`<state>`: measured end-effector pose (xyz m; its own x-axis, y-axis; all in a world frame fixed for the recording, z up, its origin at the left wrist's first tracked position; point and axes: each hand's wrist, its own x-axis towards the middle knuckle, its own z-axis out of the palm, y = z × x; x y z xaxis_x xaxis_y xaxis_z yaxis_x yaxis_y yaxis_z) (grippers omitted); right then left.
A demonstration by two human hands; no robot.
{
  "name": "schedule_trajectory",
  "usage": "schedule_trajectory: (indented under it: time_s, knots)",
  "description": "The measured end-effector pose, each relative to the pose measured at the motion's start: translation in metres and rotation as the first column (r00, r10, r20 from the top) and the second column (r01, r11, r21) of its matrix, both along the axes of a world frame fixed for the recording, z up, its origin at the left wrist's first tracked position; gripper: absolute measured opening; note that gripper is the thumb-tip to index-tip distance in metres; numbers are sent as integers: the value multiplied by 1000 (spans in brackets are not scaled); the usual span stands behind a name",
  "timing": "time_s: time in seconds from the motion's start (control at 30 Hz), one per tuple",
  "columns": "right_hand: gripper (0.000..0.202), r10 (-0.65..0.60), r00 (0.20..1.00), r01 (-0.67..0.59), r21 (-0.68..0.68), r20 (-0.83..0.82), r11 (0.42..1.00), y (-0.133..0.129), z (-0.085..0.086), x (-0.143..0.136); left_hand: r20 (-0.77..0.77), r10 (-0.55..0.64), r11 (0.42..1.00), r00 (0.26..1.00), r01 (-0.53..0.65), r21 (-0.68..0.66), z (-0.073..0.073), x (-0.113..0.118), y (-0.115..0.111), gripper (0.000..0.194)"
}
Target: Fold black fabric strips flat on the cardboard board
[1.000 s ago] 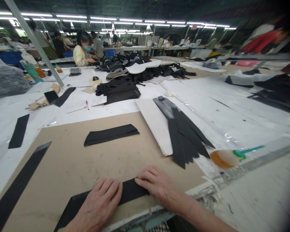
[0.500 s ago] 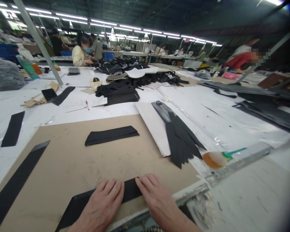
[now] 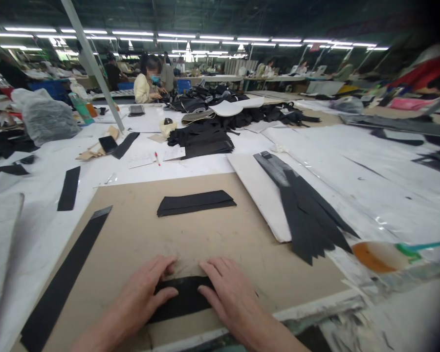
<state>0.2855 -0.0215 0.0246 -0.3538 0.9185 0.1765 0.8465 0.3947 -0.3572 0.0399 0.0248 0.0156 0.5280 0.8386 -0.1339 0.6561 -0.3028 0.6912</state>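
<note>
A black strip [image 3: 185,300] lies near the front edge of the brown board [image 3: 132,234], its ends covered by my hands. My left hand [image 3: 146,288] is at its left part, thumb on the strip and fingers curved past its far edge, apart from the thumb. At the right part rests my right hand [image 3: 234,293], its thumb on the strip and its fingers spread from it. Farther up the board is a short stack of black strips [image 3: 196,203]. One long black strip [image 3: 68,278] lies slanted along the board's left side.
Fanned black strips [image 3: 308,210] overlap a white panel [image 3: 260,195] on the right. Beside them lies a bottle of orange liquid [image 3: 377,256]. Black pieces [image 3: 205,139] are piled at the back, and a metal pole [image 3: 95,63] rises at left. A person [image 3: 146,85] is across the table.
The camera view has turned left, so the scene sits farther right. My hands have gone from lying flat on the strip to thumbs spread from fingers; its long left part no longer shows.
</note>
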Motion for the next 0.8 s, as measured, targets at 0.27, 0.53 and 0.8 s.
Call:
schedule_trajectory:
  time_s: [0.27, 0.53, 0.8]
  knots:
    - [23, 67, 995, -83, -240, -73, 967, 18, -1, -17, -57, -81, 996, 995, 82, 20, 8, -1, 3, 8]
    - [15, 206, 977, -205, -19, 57, 978, 9, -20, -14, -172, -172, 928, 970, 218, 302, -6, -7, -9, 17]
    - [51, 271, 940, -314, 212, 209, 925, -12, -27, -14, -404, -254, 605, 879, 470, 642, -15, -16, -25, 32]
